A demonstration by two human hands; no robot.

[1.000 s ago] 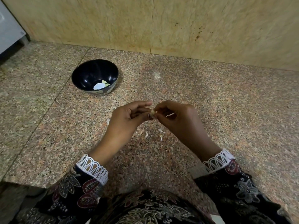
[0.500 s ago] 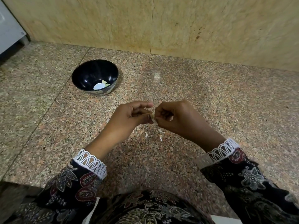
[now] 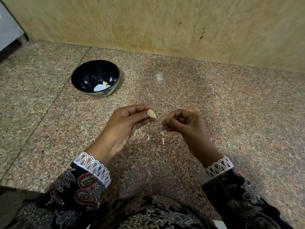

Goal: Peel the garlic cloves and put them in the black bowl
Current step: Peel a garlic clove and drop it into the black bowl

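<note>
No writing or label could be read on anything in view. The left hand (image 3: 127, 123) was held above the middle of the granite counter (image 3: 231, 113), palm turned partly up, its thumb and fingertips pinching a pale garlic clove (image 3: 152, 114) that stuck out toward the right. The right hand (image 3: 183, 124) hovered just beside it, fingers curled in, thumb and forefinger pressed together on a thin strip of skin (image 3: 160, 119); the strip was blurred, and whether it was joined to the clove could not be told. Both wrists came from dark patterned sleeves (image 3: 79, 192) with white lace cuffs.

On the counter below the hands lay a few small white peel scraps (image 3: 163, 134). The black bowl (image 3: 95, 78) stood well apart toward the counter's far left, short of the back edge where the tan wall (image 3: 165, 23) rose. Inside it, at the near side of the bottom, lay a couple of pale peeled cloves (image 3: 105, 84) beside a bright white reflection. A grey appliance corner (image 3: 8, 30) showed at the far left.
</note>
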